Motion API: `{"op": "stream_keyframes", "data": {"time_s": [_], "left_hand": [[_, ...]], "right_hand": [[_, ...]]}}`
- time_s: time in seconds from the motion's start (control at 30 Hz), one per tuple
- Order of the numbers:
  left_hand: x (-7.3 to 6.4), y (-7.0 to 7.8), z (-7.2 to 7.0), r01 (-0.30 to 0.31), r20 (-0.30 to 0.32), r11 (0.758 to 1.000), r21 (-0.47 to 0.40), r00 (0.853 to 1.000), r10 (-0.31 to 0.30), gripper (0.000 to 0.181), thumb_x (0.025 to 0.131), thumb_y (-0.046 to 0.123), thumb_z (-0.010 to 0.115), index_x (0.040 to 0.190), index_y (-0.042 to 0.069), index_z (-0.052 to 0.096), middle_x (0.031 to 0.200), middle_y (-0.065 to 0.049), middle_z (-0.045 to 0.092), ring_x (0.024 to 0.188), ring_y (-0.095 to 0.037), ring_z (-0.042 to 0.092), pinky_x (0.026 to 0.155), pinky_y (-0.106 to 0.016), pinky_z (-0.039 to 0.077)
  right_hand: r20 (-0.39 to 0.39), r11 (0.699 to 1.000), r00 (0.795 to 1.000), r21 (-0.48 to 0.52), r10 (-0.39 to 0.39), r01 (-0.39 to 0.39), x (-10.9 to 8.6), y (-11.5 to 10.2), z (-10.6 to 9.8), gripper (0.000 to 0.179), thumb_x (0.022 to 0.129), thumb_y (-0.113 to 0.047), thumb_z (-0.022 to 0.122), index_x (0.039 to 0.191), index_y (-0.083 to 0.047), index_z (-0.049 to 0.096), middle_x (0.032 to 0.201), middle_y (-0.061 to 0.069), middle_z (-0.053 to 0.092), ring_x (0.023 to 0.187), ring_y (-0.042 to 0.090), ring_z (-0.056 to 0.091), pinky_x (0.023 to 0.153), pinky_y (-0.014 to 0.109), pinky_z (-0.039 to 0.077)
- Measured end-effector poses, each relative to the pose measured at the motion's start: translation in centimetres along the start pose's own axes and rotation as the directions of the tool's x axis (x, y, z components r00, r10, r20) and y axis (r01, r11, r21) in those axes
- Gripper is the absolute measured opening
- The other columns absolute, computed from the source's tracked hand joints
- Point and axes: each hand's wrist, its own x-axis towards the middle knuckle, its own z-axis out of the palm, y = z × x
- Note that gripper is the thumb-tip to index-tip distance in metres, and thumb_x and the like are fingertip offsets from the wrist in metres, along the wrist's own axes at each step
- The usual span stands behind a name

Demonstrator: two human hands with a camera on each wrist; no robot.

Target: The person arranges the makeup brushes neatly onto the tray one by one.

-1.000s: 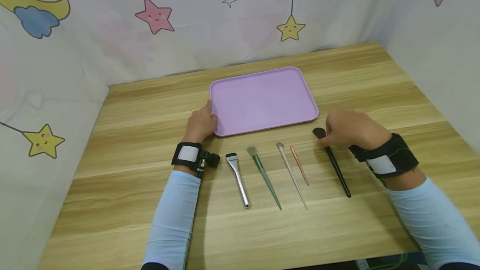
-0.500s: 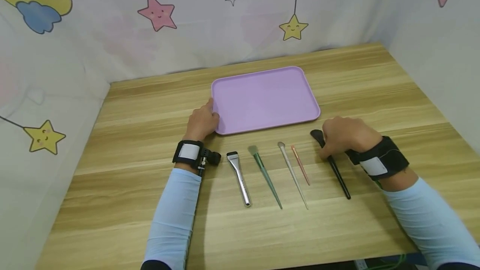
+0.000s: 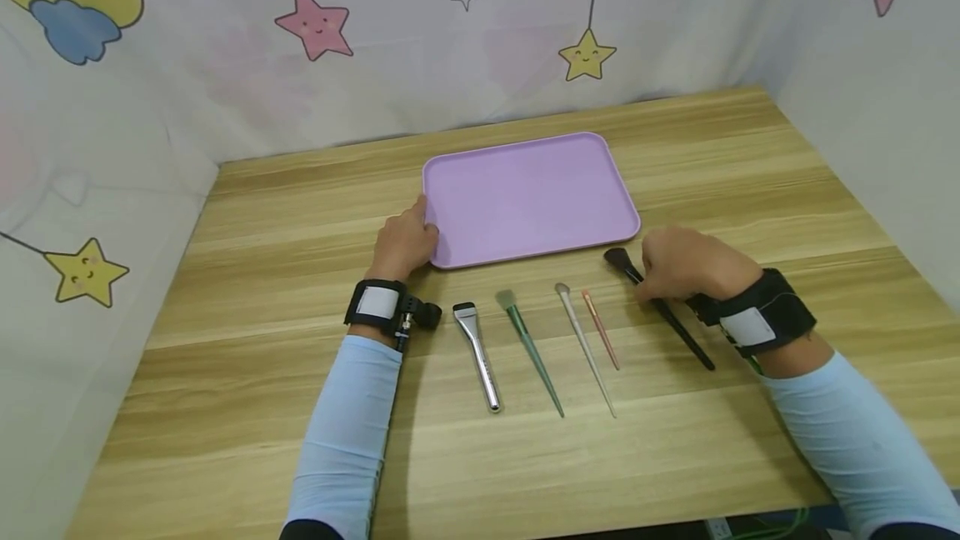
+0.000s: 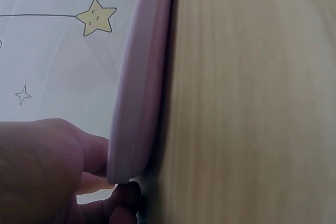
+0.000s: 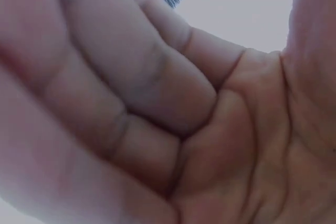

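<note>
A purple tray (image 3: 528,202) lies on the wooden table, and my left hand (image 3: 405,244) holds its near left corner. In the left wrist view the thumb is on one side of the tray's rim (image 4: 137,85), with fingertips (image 4: 126,195) at its underside. My right hand (image 3: 693,263) pinches a black makeup brush (image 3: 684,336) near the upper part of its handle. The brush slants, bristle head toward the tray, handle end toward the lower right. In the right wrist view the curled fingers (image 5: 147,87) hide nearly all of the brush.
Left of the black brush lie several other makeup brushes: a silver flat one (image 3: 480,361), a green one (image 3: 534,357), a pale slim one (image 3: 587,352) and a short pink one (image 3: 601,330). A star-patterned curtain (image 3: 465,65) stands behind the table (image 3: 300,215).
The right hand has taken hold of the black brush and turned it: its bristle head has swung left, its handle end right and away from me. The left hand stays at the tray.
</note>
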Motion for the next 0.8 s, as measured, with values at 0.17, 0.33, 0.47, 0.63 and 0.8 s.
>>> {"op": "stream_keyframes", "data": {"time_s": [0.17, 0.33, 0.47, 0.63, 0.8], "left_hand": [[0.05, -0.04, 0.08, 0.005, -0.001, 1.0, 0.016, 1.0, -0.005, 0.064, 0.1, 0.021, 0.043, 0.159, 0.005, 0.028, 0.152, -0.02, 0.044, 0.106, -0.038, 0.054, 0.091, -0.05, 0.044], [0.01, 0.12, 0.04, 0.002, 0.002, 1.0, 0.016, 1.0, -0.002, 0.063, 0.1, 0.021, 0.043, 0.159, 0.003, 0.028, 0.152, -0.021, 0.044, 0.108, -0.037, 0.054, 0.093, -0.05, 0.044], [-0.09, 0.16, -0.07, 0.0, 0.006, 1.0, 0.012, 1.0, 0.0, 0.063, 0.1, 0.021, 0.043, 0.159, 0.003, 0.027, 0.153, -0.02, 0.042, 0.112, -0.037, 0.054, 0.096, -0.051, 0.043], [-0.14, 0.22, -0.1, 0.002, 0.007, 1.0, 0.004, 1.0, -0.002, 0.064, 0.1, 0.02, 0.043, 0.159, 0.002, 0.027, 0.154, -0.02, 0.041, 0.111, -0.037, 0.053, 0.096, -0.05, 0.043], [-0.12, 0.16, -0.07, -0.002, 0.002, 1.0, 0.007, 1.0, 0.002, 0.063, 0.1, 0.02, 0.043, 0.159, 0.003, 0.028, 0.154, -0.02, 0.042, 0.111, -0.037, 0.054, 0.096, -0.051, 0.043]], "right_hand": [[-0.045, 0.996, 0.998, 0.074, -0.048, 0.051, 0.09, -0.07, -0.14, 0.035, 0.077, -0.017, 0.075, 0.049, -0.012, 0.053, 0.044, -0.006, 0.046, 0.041, 0.009, 0.041, 0.044, 0.026, 0.036], [-0.104, 0.994, 0.992, 0.077, -0.075, 0.083, 0.1, -0.05, -0.31, 0.032, 0.078, -0.016, 0.071, 0.053, -0.012, 0.052, 0.049, -0.008, 0.039, 0.044, 0.008, 0.035, 0.046, 0.026, 0.03], [-0.163, 0.991, 0.981, 0.063, -0.11, 0.121, 0.37, -0.07, -0.48, 0.021, 0.078, -0.015, 0.069, 0.061, -0.01, 0.059, 0.055, -0.006, 0.043, 0.048, 0.01, 0.037, 0.047, 0.027, 0.03], [-0.239, 0.987, 0.965, 0.089, -0.108, 0.133, 0.7, -0.21, -0.67, 0.014, 0.082, -0.014, 0.068, 0.073, -0.004, 0.067, 0.061, -0.001, 0.052, 0.052, 0.013, 0.045, 0.05, 0.03, 0.036], [-0.318, 0.985, 0.941, 0.083, -0.115, 0.149, 0.97, -0.36, -0.79, 0.015, 0.084, -0.014, 0.07, 0.074, -0.002, 0.07, 0.062, 0.001, 0.056, 0.053, 0.015, 0.048, 0.051, 0.031, 0.039]]}}
